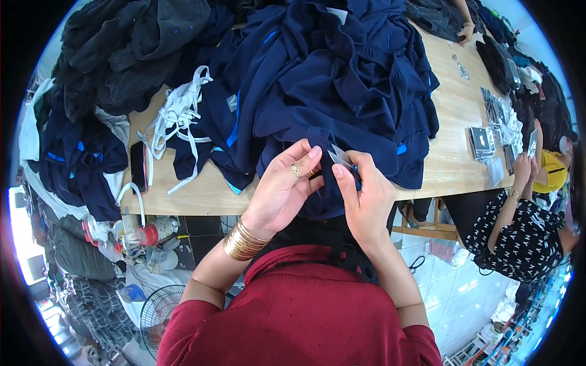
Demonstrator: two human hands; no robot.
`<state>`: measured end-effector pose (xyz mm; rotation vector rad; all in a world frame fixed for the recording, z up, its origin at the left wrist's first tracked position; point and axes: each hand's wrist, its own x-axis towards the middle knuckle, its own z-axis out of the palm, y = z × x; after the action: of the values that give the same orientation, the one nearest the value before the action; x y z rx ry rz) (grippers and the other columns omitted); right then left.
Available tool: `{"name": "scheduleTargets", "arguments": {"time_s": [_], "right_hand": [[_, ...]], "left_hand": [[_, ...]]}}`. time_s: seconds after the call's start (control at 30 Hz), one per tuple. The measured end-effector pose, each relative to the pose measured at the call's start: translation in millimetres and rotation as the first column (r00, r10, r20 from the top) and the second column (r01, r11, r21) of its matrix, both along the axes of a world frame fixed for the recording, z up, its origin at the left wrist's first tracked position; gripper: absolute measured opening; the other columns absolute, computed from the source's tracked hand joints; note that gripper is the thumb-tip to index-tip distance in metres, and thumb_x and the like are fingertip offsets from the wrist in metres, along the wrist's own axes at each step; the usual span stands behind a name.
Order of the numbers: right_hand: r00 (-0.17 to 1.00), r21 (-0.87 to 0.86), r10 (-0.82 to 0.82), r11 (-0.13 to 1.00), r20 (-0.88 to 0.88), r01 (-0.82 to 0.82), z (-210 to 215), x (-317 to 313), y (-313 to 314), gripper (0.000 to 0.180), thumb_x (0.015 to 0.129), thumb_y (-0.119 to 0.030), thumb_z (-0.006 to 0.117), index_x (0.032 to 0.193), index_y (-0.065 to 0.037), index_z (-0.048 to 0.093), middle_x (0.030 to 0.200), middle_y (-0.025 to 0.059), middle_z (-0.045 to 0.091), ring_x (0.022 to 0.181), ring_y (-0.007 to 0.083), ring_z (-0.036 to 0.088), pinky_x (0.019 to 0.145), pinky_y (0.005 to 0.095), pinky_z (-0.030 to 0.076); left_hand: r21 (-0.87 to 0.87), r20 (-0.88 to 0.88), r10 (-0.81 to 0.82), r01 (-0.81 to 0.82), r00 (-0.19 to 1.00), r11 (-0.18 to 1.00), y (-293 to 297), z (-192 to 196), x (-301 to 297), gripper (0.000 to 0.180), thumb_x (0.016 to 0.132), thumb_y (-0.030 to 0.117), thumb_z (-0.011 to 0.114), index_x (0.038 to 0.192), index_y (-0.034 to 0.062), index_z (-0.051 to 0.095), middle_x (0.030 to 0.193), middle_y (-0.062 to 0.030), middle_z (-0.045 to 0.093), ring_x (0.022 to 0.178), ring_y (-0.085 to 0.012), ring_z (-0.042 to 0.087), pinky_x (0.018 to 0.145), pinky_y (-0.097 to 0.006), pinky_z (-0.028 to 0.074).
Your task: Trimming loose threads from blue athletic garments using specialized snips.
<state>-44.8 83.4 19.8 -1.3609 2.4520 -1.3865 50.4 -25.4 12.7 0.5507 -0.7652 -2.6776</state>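
Near the front edge of the table, my left hand (pixel 278 192) pinches a gathered edge of a navy garment (pixel 305 119). Gold bangles circle that wrist. My right hand (pixel 371 204) is closed around small metal snips (pixel 339 157), whose pointed blades lie close to the pinched edge. Whether the blades touch the cloth, I cannot tell. The handles are mostly hidden in my fingers. The garment belongs to a large navy heap with bright blue trim, spread in front of both hands.
White cords (pixel 183 113) lie left of the heap, by a phone (pixel 139 166). Dark clothes (pixel 122 55) are piled at the back left. At right, a co-worker's hands (pixel 524 166) are beside black tags (pixel 482 141) and small bags. A fan (pixel 160 314) stands below left.
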Motion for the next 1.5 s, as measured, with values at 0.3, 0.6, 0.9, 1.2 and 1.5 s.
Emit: {"name": "scheduleTargets", "arguments": {"time_s": [0.3,0.6,0.9,1.2,1.5], "right_hand": [[1.0,0.028,-0.015,0.999,-0.023,0.016,0,1,0,0.024,0.083,-0.025,0.063,0.089,-0.002,0.058,0.068,0.0089,0.059,0.059,0.0224,0.059,0.053,0.0282,0.044],[1.0,-0.023,-0.001,1.0,-0.002,0.001,-2,0,0,0.022,0.084,-0.024,0.063,0.087,-0.003,0.058,0.065,0.0091,0.058,0.057,0.0218,0.058,0.052,0.0284,0.043],[0.951,-0.102,-0.008,0.994,0.308,0.041,-1,-9,7,0.022,0.088,-0.024,0.057,0.09,-0.002,0.058,0.067,0.0075,0.056,0.056,0.0145,0.053,0.055,0.0242,0.041],[0.916,0.031,-0.213,0.976,0.341,0.215,3,-48,20,0.018,0.076,-0.013,0.069,0.091,-0.004,0.063,0.069,-0.0025,0.043,0.061,0.0048,0.035,0.055,0.0184,0.032],[0.978,0.007,-0.027,1.0,0.208,0.026,-6,-19,19,0.026,0.074,-0.014,0.071,0.096,-0.006,0.061,0.08,0.0066,0.056,0.066,0.0149,0.054,0.06,0.0249,0.044]], "left_hand": [[-0.009,0.011,0.026,-0.026,1.0,1.0,1,-1,1,0.005,0.092,0.016,0.051,0.093,0.0116,0.053,0.093,0.004,0.058,0.087,-0.0058,0.054,0.079,-0.026,0.043],[0.0,0.006,0.022,-0.022,1.0,1.0,0,-4,2,0.006,0.092,0.016,0.051,0.095,0.0114,0.054,0.094,0.004,0.058,0.086,-0.0059,0.053,0.079,-0.026,0.042],[-0.027,0.022,0.018,-0.017,1.0,0.999,0,1,1,0.008,0.093,0.018,0.051,0.097,0.0129,0.055,0.094,0.0059,0.058,0.087,-0.0047,0.053,0.08,-0.026,0.041],[-0.3,0.025,0.188,-0.172,0.982,0.938,-27,5,19,0.011,0.087,0.009,0.058,0.097,0.0043,0.054,0.09,0.0016,0.058,0.084,-0.0049,0.055,0.078,-0.021,0.044],[-0.31,0.058,0.094,-0.071,0.994,0.948,-28,0,19,0.007,0.086,0.008,0.06,0.093,0.0067,0.059,0.085,0.0042,0.059,0.077,-0.0013,0.053,0.072,-0.016,0.041]]}}
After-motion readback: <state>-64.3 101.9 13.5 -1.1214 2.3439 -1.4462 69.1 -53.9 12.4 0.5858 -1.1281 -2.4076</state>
